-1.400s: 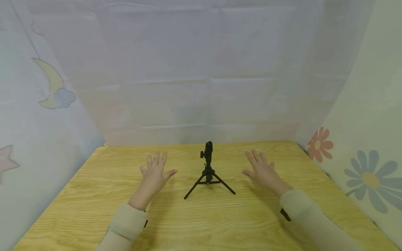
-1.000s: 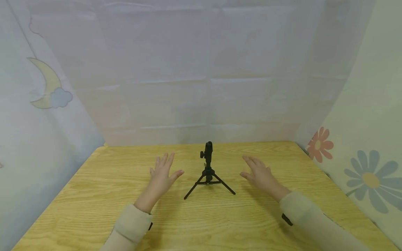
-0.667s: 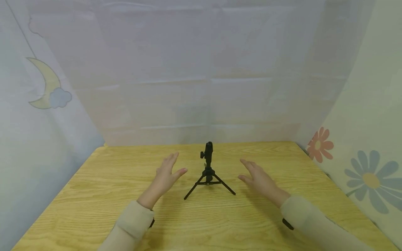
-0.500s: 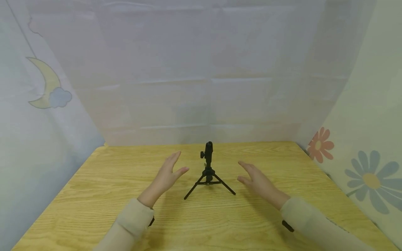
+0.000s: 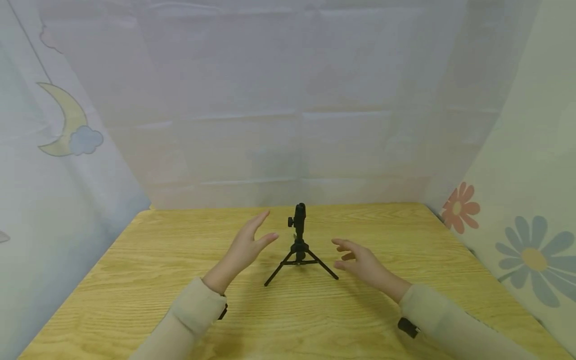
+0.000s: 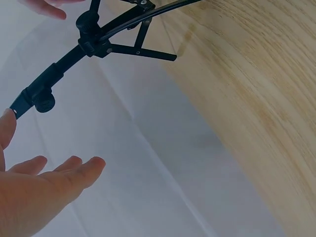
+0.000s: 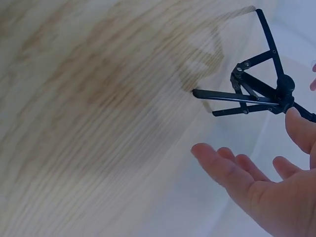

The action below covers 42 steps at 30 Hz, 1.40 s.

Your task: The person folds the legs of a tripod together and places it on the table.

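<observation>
A small black tripod (image 5: pixel 300 247) stands upright on the wooden table (image 5: pixel 288 320), its legs spread and a knob (image 5: pixel 290 221) on the left of its upper part. To its left, my left hand (image 5: pixel 243 248) hovers with thumb and fingers apart, holding nothing. On the other side my right hand (image 5: pixel 362 262) reaches in from the right, fingers loosely bent, also with nothing in it. Both palms face the tripod. In the left wrist view the tripod (image 6: pixel 91 42) passes beyond the fingertips; in the right wrist view its spread legs (image 7: pixel 237 96) lie past my thumb.
Pale hanging sheets (image 5: pixel 288 110) enclose the table at the back and both sides. The left one carries a printed moon (image 5: pixel 69 120), the right one printed flowers (image 5: pixel 534 260). Both forearms wear light sleeves (image 5: pixel 193 310), with a dark wrist device (image 5: pixel 408 327) under the right cuff.
Both hands have moved inward toward the tripod, and their spread fingers have drawn closer together. The left hand has turned palm inward. The tripod has stayed in place.
</observation>
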### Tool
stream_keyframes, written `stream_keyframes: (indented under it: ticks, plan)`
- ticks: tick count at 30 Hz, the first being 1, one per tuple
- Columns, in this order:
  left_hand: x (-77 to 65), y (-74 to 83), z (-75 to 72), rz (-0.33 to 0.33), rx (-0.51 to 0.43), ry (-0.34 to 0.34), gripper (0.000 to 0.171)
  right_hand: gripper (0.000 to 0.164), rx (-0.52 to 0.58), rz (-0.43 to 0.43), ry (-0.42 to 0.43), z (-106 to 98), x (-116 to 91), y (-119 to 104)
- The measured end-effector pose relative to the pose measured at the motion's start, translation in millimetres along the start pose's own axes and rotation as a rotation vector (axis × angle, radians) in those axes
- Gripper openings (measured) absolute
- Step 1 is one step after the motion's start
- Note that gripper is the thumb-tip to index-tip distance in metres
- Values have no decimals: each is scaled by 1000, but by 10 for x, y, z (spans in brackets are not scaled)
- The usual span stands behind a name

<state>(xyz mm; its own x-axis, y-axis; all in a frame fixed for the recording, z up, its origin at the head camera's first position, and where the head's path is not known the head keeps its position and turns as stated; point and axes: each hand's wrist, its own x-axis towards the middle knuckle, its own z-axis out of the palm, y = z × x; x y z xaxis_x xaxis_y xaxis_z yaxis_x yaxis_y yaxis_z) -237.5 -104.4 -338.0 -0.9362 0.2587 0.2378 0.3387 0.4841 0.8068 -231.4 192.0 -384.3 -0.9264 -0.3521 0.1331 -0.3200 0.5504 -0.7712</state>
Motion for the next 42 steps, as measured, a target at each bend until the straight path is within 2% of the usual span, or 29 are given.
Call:
stream_keyframes:
  ticks: [9,15,18,24,33,39,42]
  plan:
    - [66,67,41,37,-99,-8,64,51,144,8,-49,19,64,-9]
    - [120,130,98,53,-148,-2,60,46,196,126,-56,41,119,-5]
    - [141,151,117,33,-156,5,59,44,238,181,-66,60,148,-9]
    - [196,201,157,2,-199,5,60,45,308,238,-83,101,199,-3]
    - [266,237,235,-22,-259,-5,60,42,323,258,-85,167,251,-26]
    - [278,222,261,-3,-274,-13,58,40,309,265,-81,194,298,-16]
    - [287,217,269,-1,-277,-23,59,41,294,254,-104,185,327,1]
